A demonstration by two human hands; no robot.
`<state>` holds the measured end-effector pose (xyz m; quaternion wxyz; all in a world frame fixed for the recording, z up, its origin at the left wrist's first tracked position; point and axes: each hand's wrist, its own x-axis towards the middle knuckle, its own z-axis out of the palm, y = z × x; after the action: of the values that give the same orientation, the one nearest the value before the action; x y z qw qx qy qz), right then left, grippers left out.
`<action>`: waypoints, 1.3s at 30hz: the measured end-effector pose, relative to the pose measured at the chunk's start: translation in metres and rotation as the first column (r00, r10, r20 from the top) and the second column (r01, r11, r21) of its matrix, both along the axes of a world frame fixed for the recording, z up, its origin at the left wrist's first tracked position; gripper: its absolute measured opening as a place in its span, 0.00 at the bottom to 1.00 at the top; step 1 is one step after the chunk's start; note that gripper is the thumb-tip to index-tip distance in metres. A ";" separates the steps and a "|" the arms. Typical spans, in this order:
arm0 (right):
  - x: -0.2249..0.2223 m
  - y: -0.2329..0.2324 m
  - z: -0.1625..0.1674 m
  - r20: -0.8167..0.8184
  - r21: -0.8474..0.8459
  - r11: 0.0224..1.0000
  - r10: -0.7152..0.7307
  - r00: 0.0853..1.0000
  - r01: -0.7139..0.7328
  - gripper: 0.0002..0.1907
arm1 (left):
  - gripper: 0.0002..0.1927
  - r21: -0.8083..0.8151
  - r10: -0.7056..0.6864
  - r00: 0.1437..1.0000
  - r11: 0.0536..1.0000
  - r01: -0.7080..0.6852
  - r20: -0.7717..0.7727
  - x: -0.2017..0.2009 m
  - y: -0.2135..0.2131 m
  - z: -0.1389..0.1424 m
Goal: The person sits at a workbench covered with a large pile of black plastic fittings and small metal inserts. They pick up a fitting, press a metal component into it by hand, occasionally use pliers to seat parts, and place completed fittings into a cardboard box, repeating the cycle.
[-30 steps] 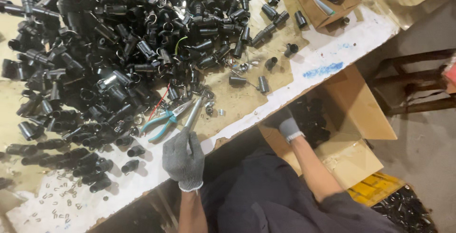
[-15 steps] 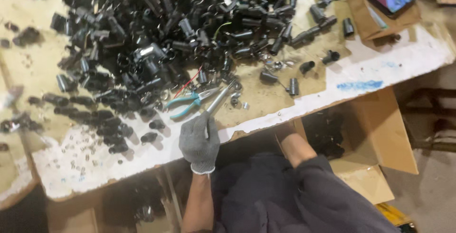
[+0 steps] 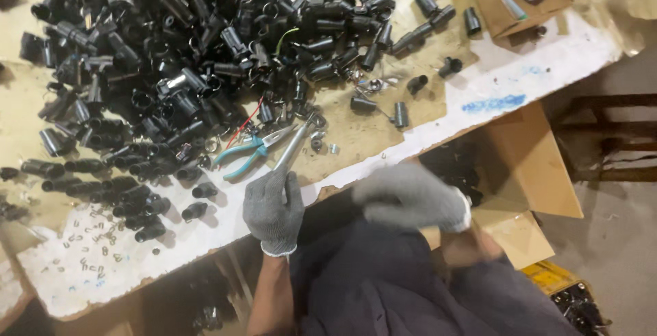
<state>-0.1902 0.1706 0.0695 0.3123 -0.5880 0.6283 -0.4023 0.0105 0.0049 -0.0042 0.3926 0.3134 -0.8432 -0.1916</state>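
Counter (image 3: 520, 76): a long work surface running diagonally through the head view, white along the near edge, brown paper further in.
Heap (image 3: 185, 55): a big pile of black plastic tube-shaped parts covers most of the counter; loose ones trail toward the near edge.
Cardboard box (image 3: 527, 165): stands open below the counter edge on the person's right, with dark parts inside.
Right hand (image 3: 410, 196): in a grey knit glove, blurred, in the air just beside the counter edge and above the box; whether its fingers are apart or closed on something cannot be told.
Left hand (image 3: 274, 206): grey glove, fingers clamped round the lower end of a metal rod.
Metal rod (image 3: 293, 148): slants up from the left hand, its tip among small parts on the brown paper, near the heap.
Pliers (image 3: 250, 151): teal handles, lying on the counter just left of the rod.
Metal clips (image 3: 89, 250): tiny pieces scattered on the white strip, far left.
Risk: loose parts sit near the edge, so a sideways swing of the rod could likely knock them off; the rod may also snag the pliers.
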 end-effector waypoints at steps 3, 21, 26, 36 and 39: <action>-0.018 -0.059 0.004 -0.426 -0.290 0.912 -0.394 0.814 0.290 0.21 | 0.12 -0.002 0.022 1.000 1.000 -0.022 -0.009 -0.002 0.005 0.002; -0.050 -0.099 -0.028 0.334 -0.336 0.858 -0.278 0.900 0.390 0.20 | 0.12 -0.030 0.029 0.999 0.999 -0.031 -0.041 -0.007 0.006 -0.002; -0.019 -0.082 -0.022 0.764 -0.274 0.902 -0.005 0.645 0.332 0.15 | 0.12 -0.043 0.020 0.999 0.999 -0.021 -0.039 -0.006 0.007 -0.004; 0.008 -0.083 -0.031 0.035 -0.492 0.824 -0.302 0.953 0.280 0.16 | 0.12 -0.044 0.028 0.998 0.999 -0.030 -0.053 -0.007 0.006 -0.006; 0.013 -0.080 -0.033 -0.035 -0.495 0.800 -0.409 0.912 0.339 0.19 | 0.12 -0.042 0.030 0.998 0.999 -0.032 -0.056 -0.008 0.007 -0.006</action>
<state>-0.1777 0.0910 0.0361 0.0265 -0.5374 0.6331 -0.5565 0.0027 0.0118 -0.0098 0.4253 0.3126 -0.8309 -0.1760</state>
